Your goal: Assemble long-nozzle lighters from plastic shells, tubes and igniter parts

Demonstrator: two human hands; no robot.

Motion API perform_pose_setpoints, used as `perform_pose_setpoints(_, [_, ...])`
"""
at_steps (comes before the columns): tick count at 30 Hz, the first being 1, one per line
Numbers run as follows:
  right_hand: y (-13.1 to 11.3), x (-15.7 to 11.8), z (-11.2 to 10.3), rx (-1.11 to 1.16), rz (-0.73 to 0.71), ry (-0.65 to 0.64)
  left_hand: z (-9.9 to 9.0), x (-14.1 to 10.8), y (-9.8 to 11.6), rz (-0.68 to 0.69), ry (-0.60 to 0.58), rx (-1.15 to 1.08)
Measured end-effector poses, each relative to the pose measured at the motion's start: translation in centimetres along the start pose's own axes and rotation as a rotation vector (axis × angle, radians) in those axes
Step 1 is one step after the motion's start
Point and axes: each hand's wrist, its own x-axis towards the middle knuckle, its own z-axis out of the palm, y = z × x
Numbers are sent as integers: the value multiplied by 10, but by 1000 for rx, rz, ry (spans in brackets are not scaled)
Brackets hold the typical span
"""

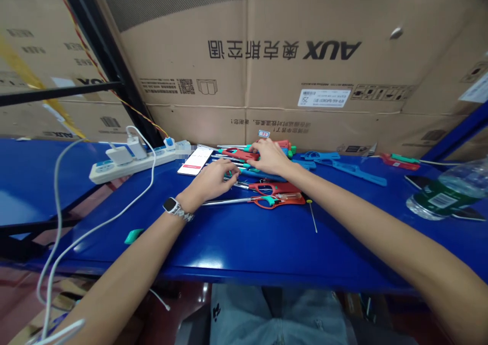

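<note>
Several long-necked gas lighters with red or blue handles and metal tubes lie side by side at the back of the blue table. My left hand (217, 179), wearing a watch (173, 206) at the wrist, has its fingers bent in among the metal tubes; what they grip is hidden. My right hand (271, 155) curls over the pile, its fingers on the handle of a red lighter (238, 154). Nearest to me lies an orange lighter (295, 199) with a green trigger, and above it another red lighter (280, 188). A phone (195, 162) with a lit screen lies left of the pile.
A white power strip (114, 169) with plugs and cables stands at left. Blue handle pieces (354, 172) lie right of the pile, with a plastic bottle (442, 195) farther right. A thin yellow-headed screwdriver (312, 215) and a green piece (133, 236) lie nearer. Behind rises a cardboard box (267, 9).
</note>
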Motion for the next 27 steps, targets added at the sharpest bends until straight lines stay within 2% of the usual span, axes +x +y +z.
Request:
perform_pose_setpoints(3, [-3, 7, 3, -20, 5, -26, 0, -1, -4, -18, -17, -17])
perform_pose_setpoints(6, [6, 0, 1, 4, 11, -29, 1, -1, -6, -9, -34, -34])
perform_pose_setpoints(12, [36, -42, -12, 68, 40, 94, 6, -1, -5, 14, -22, -43])
perform_pose_setpoints(17, [57, -77, -19, 78, 62, 108, 10, 2, 0, 40, -21, -33])
perform_pose_setpoints(21, [63, -86, -20, 111, 71, 72, 13, 14, 6, 82, -19, -9])
perform_pose_setpoints(27, [59, -86, -21, 145, 63, 67, 18, 39, 20, 114, -99, -29])
